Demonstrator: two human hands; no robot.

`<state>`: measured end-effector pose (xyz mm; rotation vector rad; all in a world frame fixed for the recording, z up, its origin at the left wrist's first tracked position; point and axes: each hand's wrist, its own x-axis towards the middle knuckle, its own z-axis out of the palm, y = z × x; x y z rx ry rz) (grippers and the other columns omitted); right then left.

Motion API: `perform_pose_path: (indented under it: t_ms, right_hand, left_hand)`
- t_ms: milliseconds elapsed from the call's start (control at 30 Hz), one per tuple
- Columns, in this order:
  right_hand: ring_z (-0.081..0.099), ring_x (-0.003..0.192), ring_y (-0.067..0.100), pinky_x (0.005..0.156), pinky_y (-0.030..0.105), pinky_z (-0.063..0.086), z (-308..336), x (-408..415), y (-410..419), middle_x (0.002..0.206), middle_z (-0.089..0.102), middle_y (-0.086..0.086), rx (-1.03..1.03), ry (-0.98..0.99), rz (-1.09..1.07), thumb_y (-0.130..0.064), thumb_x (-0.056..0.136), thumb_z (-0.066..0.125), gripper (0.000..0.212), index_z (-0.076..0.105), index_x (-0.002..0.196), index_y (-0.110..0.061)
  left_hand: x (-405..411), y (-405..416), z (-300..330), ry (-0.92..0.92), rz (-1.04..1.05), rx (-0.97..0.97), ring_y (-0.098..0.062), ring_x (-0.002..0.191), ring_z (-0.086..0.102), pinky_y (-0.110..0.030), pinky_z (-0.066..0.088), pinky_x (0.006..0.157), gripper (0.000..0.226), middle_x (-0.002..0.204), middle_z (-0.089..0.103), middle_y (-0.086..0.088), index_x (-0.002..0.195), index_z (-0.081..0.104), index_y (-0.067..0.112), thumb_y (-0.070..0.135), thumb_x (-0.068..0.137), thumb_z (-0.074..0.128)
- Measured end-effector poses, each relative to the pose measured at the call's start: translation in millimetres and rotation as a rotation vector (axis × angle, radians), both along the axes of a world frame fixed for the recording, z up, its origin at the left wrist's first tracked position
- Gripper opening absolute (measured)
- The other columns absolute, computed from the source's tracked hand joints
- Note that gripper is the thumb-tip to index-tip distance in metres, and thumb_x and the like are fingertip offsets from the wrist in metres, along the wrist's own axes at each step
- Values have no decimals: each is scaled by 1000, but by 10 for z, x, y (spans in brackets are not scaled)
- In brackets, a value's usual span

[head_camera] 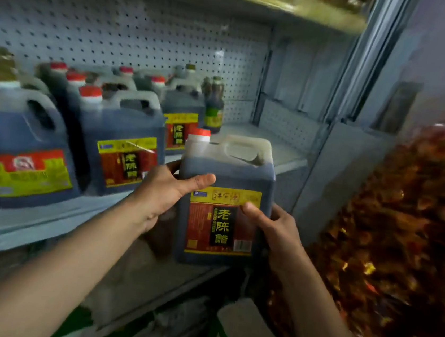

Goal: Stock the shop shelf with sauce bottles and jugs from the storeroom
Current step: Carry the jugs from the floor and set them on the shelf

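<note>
White pegboard backs the shop shelf, whose bare right end sits at centre frame under a dim upper tier. Both hands clamp one dark jug low in the centre: the left hand wraps its left side with the thumb across the front, and the right hand grips the right side, thumb on the yellow label. It hangs upright in front of the shelf edge, not yet set down. Outward, at left and centre left, a row of red-capped jugs already stands stocked, with a slim bottle behind. Stocking looks well underway; this jug and the open space remain. Bagged red goods fill the right.
</note>
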<state>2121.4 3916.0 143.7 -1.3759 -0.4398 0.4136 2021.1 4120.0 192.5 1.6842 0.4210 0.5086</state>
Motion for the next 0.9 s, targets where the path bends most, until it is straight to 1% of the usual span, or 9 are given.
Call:
perform_pose_path:
  t_ms: [67, 133, 200, 300, 367, 500, 667, 800, 900]
  right_hand:
    - [76, 87, 24, 65, 28, 60, 186, 389, 152, 98, 79, 8, 20, -47, 80, -24, 72, 79, 41, 72, 110, -12]
    - [75, 95, 27, 73, 33, 61, 268, 741, 348, 103, 78, 9, 22, -101, 143, -26, 74, 86, 42, 72, 112, -14]
    - [74, 100, 29, 78, 36, 61, 239, 1038, 540, 108, 77, 9, 28, -135, 198, -28, 76, 84, 44, 70, 115, -14]
    - [74, 100, 26, 76, 33, 60, 146, 1406, 793, 110, 76, 7, 47, -174, 259, -25, 78, 79, 45, 67, 120, -16]
    - [72, 105, 29, 78, 34, 60, 112, 1622, 993, 116, 74, 9, 56, -188, 293, -24, 78, 81, 54, 63, 127, -14]
    - [69, 113, 28, 85, 36, 60, -10, 1888, 1353, 123, 72, 6, -28, -219, 366, -52, 53, 96, 92, 63, 129, -12]
    - [67, 116, 30, 97, 47, 57, -80, 2151, 1647, 122, 72, 5, -43, -222, 399, -51, 55, 95, 79, 68, 123, -20]
    - [67, 116, 26, 97, 50, 57, -26, 2219, 1813, 119, 73, -5, -87, -227, 424, -61, 49, 94, 65, 73, 108, -42]
    - [64, 119, 23, 99, 48, 56, -46, 2264, 1895, 114, 74, -13, -83, -249, 407, -60, 47, 94, 59, 72, 101, -51]
  left_hand:
    - [251, 110, 156, -25, 49, 75, -9, 86, 72, -30, 54, 81, 65, 88, 77, 10, 103, 74, 20, 56, 50, 83]
    - [456, 211, 254, -50, 82, 91, -3, 76, 70, -26, 52, 72, 59, 80, 74, 15, 100, 73, 20, 53, 51, 81]
    - [638, 302, 305, -79, 124, 107, -6, 86, 70, -27, 53, 78, 57, 87, 74, 14, 99, 70, 25, 49, 49, 81]
    - [821, 434, 273, -81, 162, 158, -10, 98, 68, -31, 54, 88, 73, 104, 73, 8, 118, 65, 22, 47, 51, 81]
    - [897, 542, 205, -73, 217, 171, -11, 100, 68, -38, 55, 92, 80, 108, 73, 7, 126, 61, 23, 46, 53, 82]
    - [1034, 703, 24, -51, 322, 269, -11, 105, 67, -44, 54, 95, 87, 114, 71, 10, 134, 53, 32, 50, 57, 89]
    - [1253, 915, -35, -45, 384, 220, -21, 101, 70, -49, 56, 90, 98, 114, 72, 8, 133, 51, 41, 78, 46, 78]
    - [1338, 1055, -26, -27, 445, 205, -16, 96, 72, -48, 57, 90, 81, 107, 74, 8, 124, 61, 33, 68, 52, 75]
    - [1356, 1088, -49, -11, 466, 276, -14, 101, 69, -46, 56, 91, 80, 111, 73, 9, 129, 58, 34, 66, 57, 72]
